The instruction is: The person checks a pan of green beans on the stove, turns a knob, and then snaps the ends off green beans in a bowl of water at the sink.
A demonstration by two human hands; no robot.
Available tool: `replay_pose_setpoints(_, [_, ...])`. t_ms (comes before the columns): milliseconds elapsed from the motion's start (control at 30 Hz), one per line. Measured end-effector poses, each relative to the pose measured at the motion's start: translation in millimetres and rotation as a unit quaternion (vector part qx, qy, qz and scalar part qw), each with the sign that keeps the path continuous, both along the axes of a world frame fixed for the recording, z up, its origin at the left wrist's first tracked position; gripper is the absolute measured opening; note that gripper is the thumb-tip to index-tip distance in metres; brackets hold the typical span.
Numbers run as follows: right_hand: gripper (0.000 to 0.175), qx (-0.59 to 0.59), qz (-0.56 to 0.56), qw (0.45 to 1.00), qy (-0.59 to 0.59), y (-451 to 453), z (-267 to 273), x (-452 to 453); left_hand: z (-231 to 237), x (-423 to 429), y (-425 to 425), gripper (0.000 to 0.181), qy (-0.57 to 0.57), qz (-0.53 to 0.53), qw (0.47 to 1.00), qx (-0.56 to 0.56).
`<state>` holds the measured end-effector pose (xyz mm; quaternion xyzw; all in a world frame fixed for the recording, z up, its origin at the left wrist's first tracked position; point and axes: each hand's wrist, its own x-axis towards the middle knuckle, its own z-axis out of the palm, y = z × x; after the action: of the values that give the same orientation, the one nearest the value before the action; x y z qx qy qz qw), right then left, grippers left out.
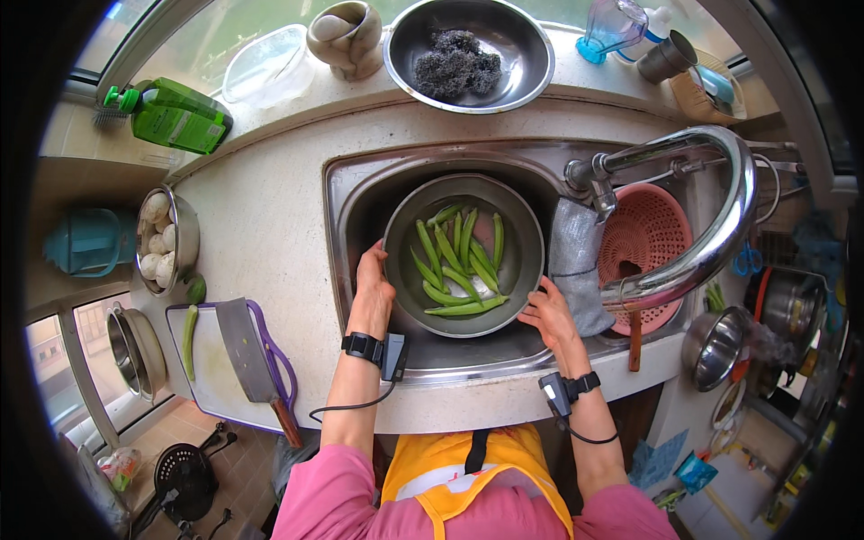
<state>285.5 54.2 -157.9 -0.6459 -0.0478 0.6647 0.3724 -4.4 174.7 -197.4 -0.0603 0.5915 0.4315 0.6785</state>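
Observation:
Between my hands is a round grey metal basin (405,297), over the left bowl of a stainless steel sink (445,361). Several green okra pods (449,253) lie inside it in what looks like water. My left hand (372,278) grips the basin's left rim, its fingertips partly hidden by the wall. On the lower right side, my right hand (550,312) holds the rim with its fingers spread along it. A grey cloth (574,263) hangs over the sink divider, just right of the basin.
A chrome faucet (732,202) arches over a pink colander (648,223) at right. To the left, a cleaver (246,351) and one okra pod (190,341) lie on a cutting board (219,385). A steel bowl (540,88) with dark scrubbers (455,67) stands on the sill.

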Motion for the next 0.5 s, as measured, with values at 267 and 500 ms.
replay_pose_setpoints(267, [0.052, 0.07, 0.09, 0.994, -0.003, -14, 90, 8, 94, -20, -35, 0.055, -0.003, -0.02, 0.998, 0.064])
replay_pose_setpoints(500, [0.047, 0.147, 0.188, 0.971, 0.027, -27, 161, 15, 170, -35, -96, 0.05, -0.053, 0.087, 0.989, 0.112])
